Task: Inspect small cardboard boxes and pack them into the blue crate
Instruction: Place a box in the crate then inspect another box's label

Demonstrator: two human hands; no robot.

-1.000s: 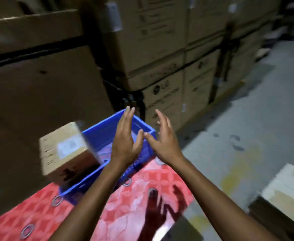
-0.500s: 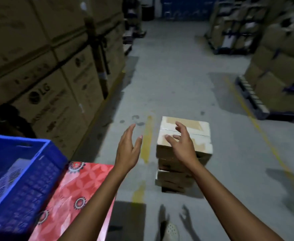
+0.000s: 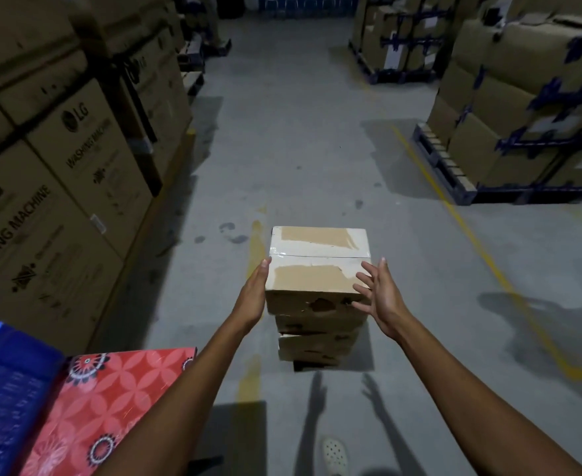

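Note:
A stack of small cardboard boxes (image 3: 317, 341) stands on the concrete floor in front of me. The top box (image 3: 319, 261) has a white, partly peeled lid. My left hand (image 3: 253, 297) lies flat against its left side, fingers straight. My right hand (image 3: 380, 297) hovers by its right side with fingers spread, at or just off the cardboard. Neither hand has lifted the box. The blue crate (image 3: 4, 396) shows at the lower left edge, sitting on a table with a red patterned cloth (image 3: 111, 393); its inside is out of sight.
Tall washing-machine cartons (image 3: 52, 187) line the left side of the aisle. Pallets of strapped cartons (image 3: 523, 125) stand at the right. Yellow floor lines (image 3: 482, 255) run along the aisle. My foot (image 3: 334, 456) shows at the bottom.
My view swung right from the crate, where a box was dropping in, to the floor stack. Both hands came down to either side of the top box.

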